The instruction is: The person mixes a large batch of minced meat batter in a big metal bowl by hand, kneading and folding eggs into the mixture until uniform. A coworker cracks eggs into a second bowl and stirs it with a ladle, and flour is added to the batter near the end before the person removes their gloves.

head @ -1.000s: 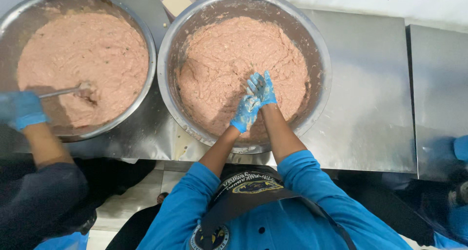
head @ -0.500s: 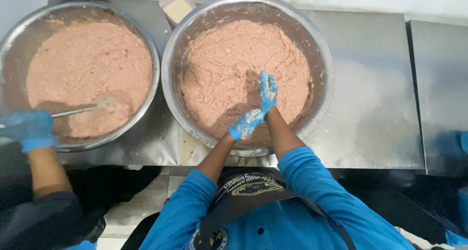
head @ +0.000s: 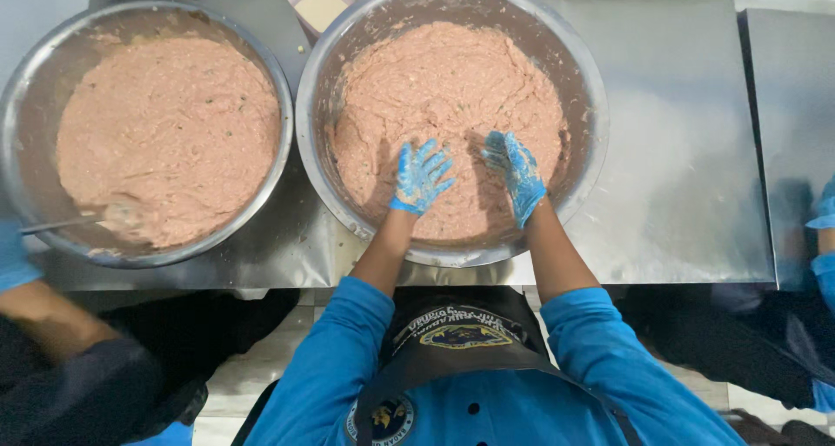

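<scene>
Stainless steel makes up the counter (head: 678, 150), which fills the upper part of the view and is seen from straight above; a seam is visible near its right end. Two wide metal bowls are carried on it side by side, their rims almost touching. The right bowl (head: 584, 72), directly in front of the person, is filled nearly to its wall with a pale pink, pasty mixture (head: 452, 72), ridged and smeared on its surface. The left bowl (head: 17, 89) holds a similar pink mass (head: 165, 124), flecked here and there with green.

Below the counter edge, the person's blue sleeves and a dark apron with a badge are seen.

Both hands are covered by blue gloves smeared with the paste. The left hand (head: 420, 178) is laid flat on the mixture in the near part of the right bowl, fingers spread wide and pointing away from the body; nothing is gripped. The right hand (head: 518, 172) is set just beside it, apart from it by a narrow strip of mixture, turned more on edge, its fingers loosely open and pressed into the paste; no object is held.

At the left, a co-worker's blue-gloved hand (head: 12, 256) is partly cut off by the frame edge, and a metal utensil (head: 83, 221) is seen reaching from it into the near edge of the left bowl. A small tan-topped container (head: 320, 4) is wedged between the two bowls at the far side.
</scene>
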